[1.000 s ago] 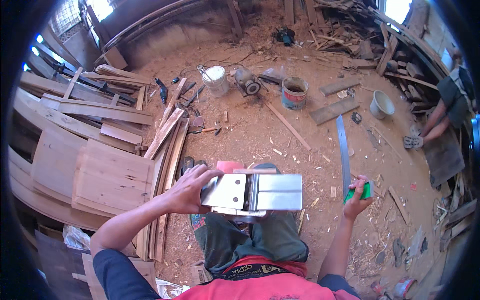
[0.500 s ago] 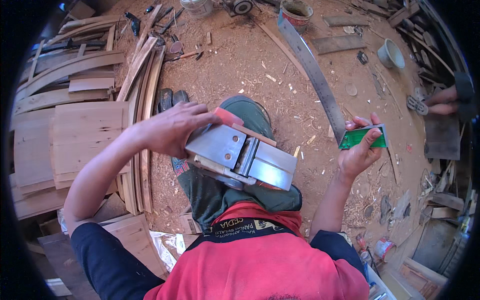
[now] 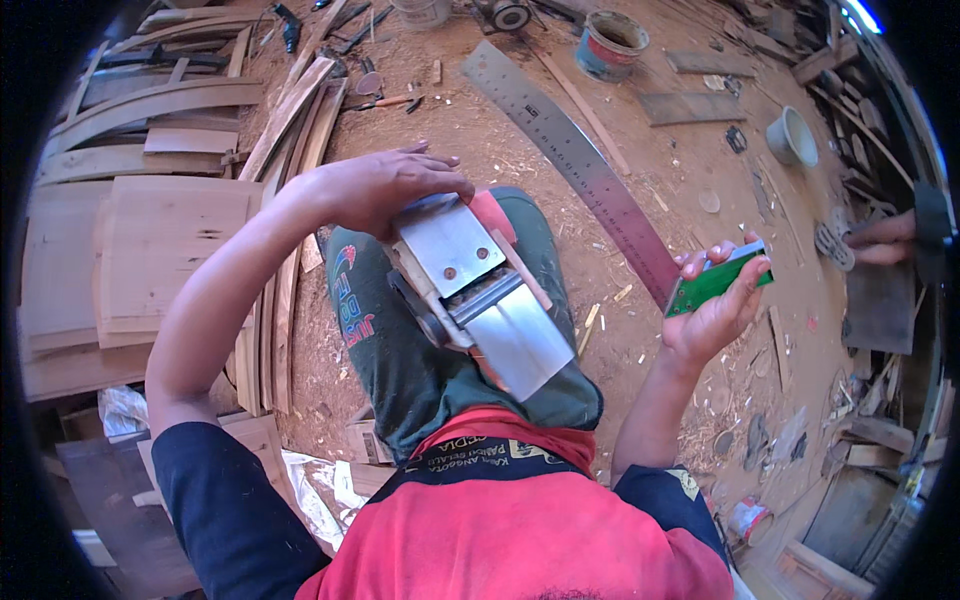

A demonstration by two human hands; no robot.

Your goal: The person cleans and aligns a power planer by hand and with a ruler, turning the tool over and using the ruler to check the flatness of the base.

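Observation:
Over my lap, an electric planer [image 3: 519, 342] lies tilted with its metal sole and cutter drum facing up. My left hand [image 3: 385, 192] grips its far end, the fingers curled over the edge and partly hidden behind the body. Off to the right, my right hand [image 3: 712, 325] is closed around the green handle [image 3: 715, 284] of a try square. The square's long steel blade [image 3: 590, 178] points up and to the left above the floor, its marked face toward me. Planer and square are apart.
Stacked wooden panels [image 3: 175, 265] and long strips [image 3: 290, 240] fill the left side. Wood chips cover the floor. Beyond stand a paint bucket [image 3: 608, 55] and a pale bucket [image 3: 790, 137]. Another person's legs [image 3: 880, 232] show at the right edge.
The planer has turned clockwise, its near end swinging down toward my waist. The square's blade has swung left and shows more of its flat face. Both hands keep their hold.

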